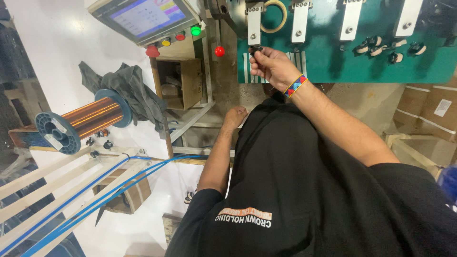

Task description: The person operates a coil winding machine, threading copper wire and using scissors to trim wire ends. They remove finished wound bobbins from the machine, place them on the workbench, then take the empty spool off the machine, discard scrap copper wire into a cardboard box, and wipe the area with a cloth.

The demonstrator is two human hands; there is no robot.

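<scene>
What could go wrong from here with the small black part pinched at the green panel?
The right hand pinches the small black part by fingertips alone; it might slip and drop. Loose small parts sit on the green panel close by; a sweeping arm could knock them off.

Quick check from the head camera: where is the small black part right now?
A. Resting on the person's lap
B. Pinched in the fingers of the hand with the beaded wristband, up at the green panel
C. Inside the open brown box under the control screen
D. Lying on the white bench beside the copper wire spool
B: the small black part sits pinched in the right hand, which wears the beaded wristband, at the edge of the green panel.
</scene>
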